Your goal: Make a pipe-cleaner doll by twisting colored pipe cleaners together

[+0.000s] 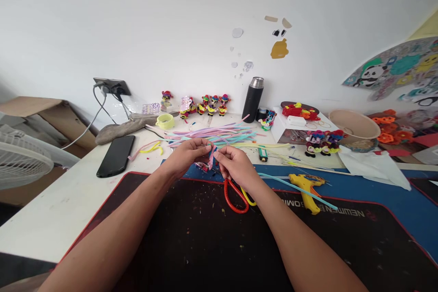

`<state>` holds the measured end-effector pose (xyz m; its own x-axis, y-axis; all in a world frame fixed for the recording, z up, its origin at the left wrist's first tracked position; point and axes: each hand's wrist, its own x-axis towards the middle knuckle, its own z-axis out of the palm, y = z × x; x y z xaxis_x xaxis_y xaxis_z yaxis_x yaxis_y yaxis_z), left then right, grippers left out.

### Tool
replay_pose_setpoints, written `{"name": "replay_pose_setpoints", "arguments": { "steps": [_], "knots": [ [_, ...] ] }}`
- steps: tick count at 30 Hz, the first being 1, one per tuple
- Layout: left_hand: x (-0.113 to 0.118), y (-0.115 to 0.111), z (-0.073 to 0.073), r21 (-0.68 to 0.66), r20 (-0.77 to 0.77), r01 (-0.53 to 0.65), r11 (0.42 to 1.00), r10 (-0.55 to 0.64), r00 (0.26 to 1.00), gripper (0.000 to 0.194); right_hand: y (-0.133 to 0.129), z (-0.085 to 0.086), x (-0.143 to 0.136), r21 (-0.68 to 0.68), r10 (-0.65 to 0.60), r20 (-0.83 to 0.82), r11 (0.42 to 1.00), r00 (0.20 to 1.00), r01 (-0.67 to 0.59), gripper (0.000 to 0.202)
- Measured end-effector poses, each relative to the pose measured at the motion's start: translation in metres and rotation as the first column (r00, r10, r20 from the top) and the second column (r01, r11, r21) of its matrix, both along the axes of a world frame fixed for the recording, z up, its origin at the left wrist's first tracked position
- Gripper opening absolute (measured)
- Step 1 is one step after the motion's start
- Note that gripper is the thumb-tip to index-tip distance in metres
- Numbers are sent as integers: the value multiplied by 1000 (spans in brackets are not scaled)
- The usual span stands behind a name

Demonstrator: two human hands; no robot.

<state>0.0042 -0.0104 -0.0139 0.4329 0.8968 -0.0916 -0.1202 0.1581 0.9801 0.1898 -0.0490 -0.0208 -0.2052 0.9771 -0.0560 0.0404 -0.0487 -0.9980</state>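
Note:
My left hand [191,155] and my right hand [236,160] meet over the far edge of the black mat. Between their fingertips is a small twist of pink and blue pipe cleaners [211,157], pinched from both sides. Scissors with red and yellow handles [237,197] lie on the mat just below my right hand, their blades hidden. Behind both hands spreads a pile of pastel pipe cleaners [219,133] in pink, purple and light blue. A light blue pipe cleaner [297,188] runs out to the right, across a yellow glue gun [308,189].
A black phone [116,156] and a roll of yellow tape [165,121] lie on the left. Along the wall stand several small fuzzy dolls [214,106] and a black thermos [253,99]. At right are a white box [284,130], more dolls [323,143] and a beige bowl [354,123].

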Motion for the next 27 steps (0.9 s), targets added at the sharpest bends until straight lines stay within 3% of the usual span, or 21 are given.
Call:
{"name": "replay_pose_setpoints", "arguments": {
  "steps": [11,19,27],
  "knots": [
    [-2,1,-2,44,-83,-24,999,28,996,38,-3,2,-1,49,32,135,998,990,-39,20],
    [-3,0,2,-64,-76,107,992,-112,991,43,-2,-2,0,81,82,179,992,980,-98,20],
    [-4,-2,3,-78,-21,107,991,-109,994,35,-4,0,-1,54,111,132,991,985,-119,21]
  ]
}}
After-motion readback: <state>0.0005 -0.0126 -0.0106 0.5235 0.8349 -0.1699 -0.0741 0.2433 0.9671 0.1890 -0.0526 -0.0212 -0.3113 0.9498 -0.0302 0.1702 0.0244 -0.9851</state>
